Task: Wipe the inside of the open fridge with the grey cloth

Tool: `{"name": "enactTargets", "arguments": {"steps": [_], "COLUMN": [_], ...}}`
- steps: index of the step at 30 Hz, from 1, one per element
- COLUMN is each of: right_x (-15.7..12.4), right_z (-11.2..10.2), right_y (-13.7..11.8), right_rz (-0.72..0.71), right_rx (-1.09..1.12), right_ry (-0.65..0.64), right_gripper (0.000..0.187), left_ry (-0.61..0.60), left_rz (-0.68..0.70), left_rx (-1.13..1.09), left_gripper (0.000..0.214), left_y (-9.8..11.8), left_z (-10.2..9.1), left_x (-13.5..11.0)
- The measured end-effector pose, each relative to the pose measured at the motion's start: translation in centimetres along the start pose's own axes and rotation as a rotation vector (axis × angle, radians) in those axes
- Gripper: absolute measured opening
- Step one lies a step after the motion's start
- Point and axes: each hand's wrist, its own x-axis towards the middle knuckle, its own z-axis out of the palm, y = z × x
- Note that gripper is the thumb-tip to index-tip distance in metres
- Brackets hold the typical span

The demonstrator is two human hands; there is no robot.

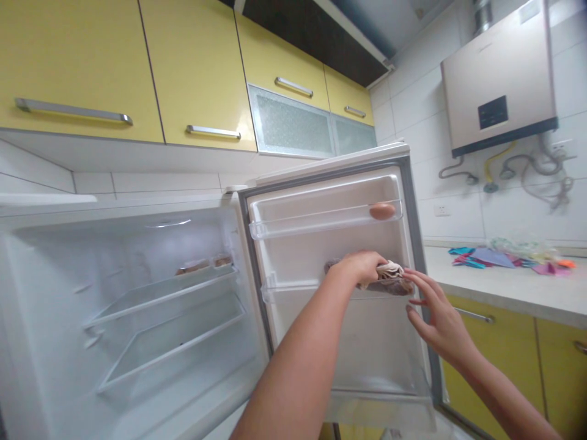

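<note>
Reaching with both hands to the middle shelf (pixel 270 291) of an open fridge door (pixel 330 342). Laying the left hand (pixel 361 267) from above over a bunched beige-and-brown bundle (pixel 391 278) in that shelf, visible mainly between that hand and the other one. Unable to tell whether clamped on it or only pressing, because of fingertips partly hidden at the folds. Holding the right hand (pixel 433 315) with fingers spread and thumb apart, index fingertip at the bundle's right end. Working below a brown egg (pixel 382 211) in the top shelf (pixel 312 223), left of a counter (pixel 566 299) strewn with colourful pieces (pixel 493 257).
</note>
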Motion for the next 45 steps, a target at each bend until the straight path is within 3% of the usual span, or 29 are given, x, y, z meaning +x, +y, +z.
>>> {"name": "enactTargets", "arguments": {"steps": [4, 9, 14, 19, 22, 31, 34, 39, 45], "right_x": [0.2, 0.3, 0.5, 0.3, 0.0, -0.5, -0.4, -0.6, -0.7], "right_z": [-0.6, -0.7, -0.5, -0.4, -0.5, -0.7, -0.4, -0.2, -0.5], "right_y": [0.3, 0.9, 0.9, 0.3, -0.2, -0.9, -0.9, -1.1, -1.9], "right_rz": [-0.021, -0.031, -0.01, -0.015, -0.028, -0.01, 0.001, 0.009, 0.055], "right_rx": [-0.033, -0.04, -0.05, -0.081, -0.099, -0.137, -0.134, -0.108, -0.077], "right_ry": [-0.036, -0.048, -0.046, -0.012, 0.001, 0.001, 0.014, 0.042, 0.022], "right_gripper": [0.058, 0.057, 0.054, 0.054, 0.054, 0.053, 0.052, 0.051, 0.053], "left_ry": [-0.008, 0.003, -0.023, -0.112, -0.165, 0.091, 0.184, 0.431, 0.43], "left_rz": [0.051, 0.009, -0.091, -0.215, -0.285, -0.258, -0.253, -0.438, -0.574], "left_rx": [0.037, 0.097, 0.111, 0.165, 0.241, 0.526, 0.593, 0.607, 0.444], "left_gripper": [0.032, 0.033, 0.034, 0.057, 0.05, 0.023, 0.028, 0.044, 0.031], "left_y": [-1.2, -3.4, -6.8, -9.5, -10.5, -11.2, -11.1, -11.1, -9.8], "left_z": [-0.4, -0.7, -1.1, -1.9, -1.9, -1.0, -1.3, -1.7, -0.3], "left_x": [-0.1, -1.6, -5.3, -9.2, -10.4, -12.5, -13.5, -14.2, -11.8]}}
